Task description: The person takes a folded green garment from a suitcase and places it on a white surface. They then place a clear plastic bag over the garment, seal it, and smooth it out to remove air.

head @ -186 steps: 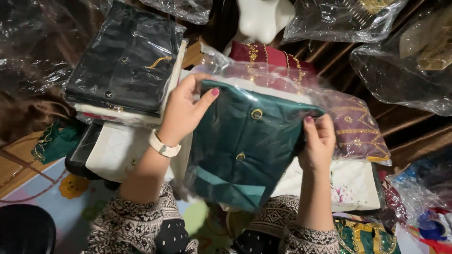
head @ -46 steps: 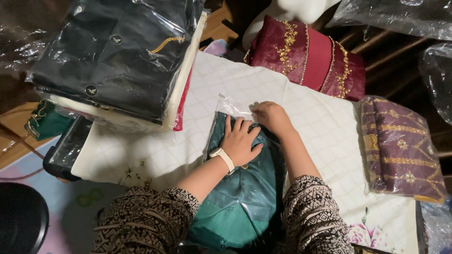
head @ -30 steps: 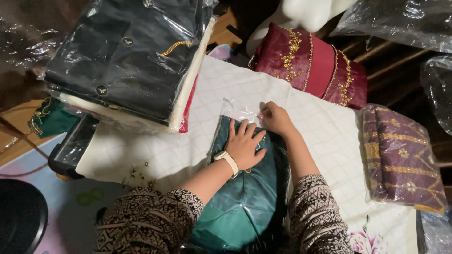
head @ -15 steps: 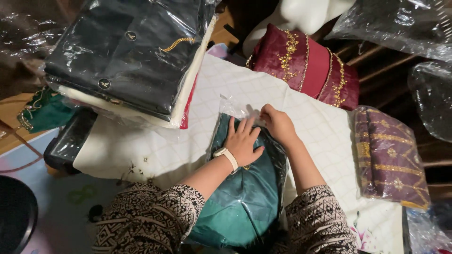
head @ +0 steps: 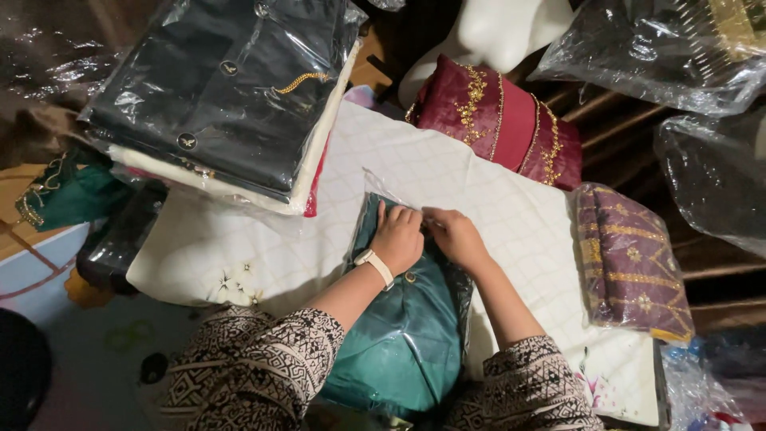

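A teal folded garment in a clear plastic bag (head: 403, 335) lies flat on a white quilted cloth (head: 495, 191), no longer lifted in the air as it was seconds ago. The left hand (head: 396, 238) presses its top edge with fingers curled down, while the right hand (head: 456, 235) has drawn in beside it, fingers pinching the bag's open flap, which suggests the bag is being closed.

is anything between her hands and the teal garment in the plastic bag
Only the clear plastic bag itself. Left hand and right hand rest directly on the bagged teal garment near its top edge; nothing else lies between.
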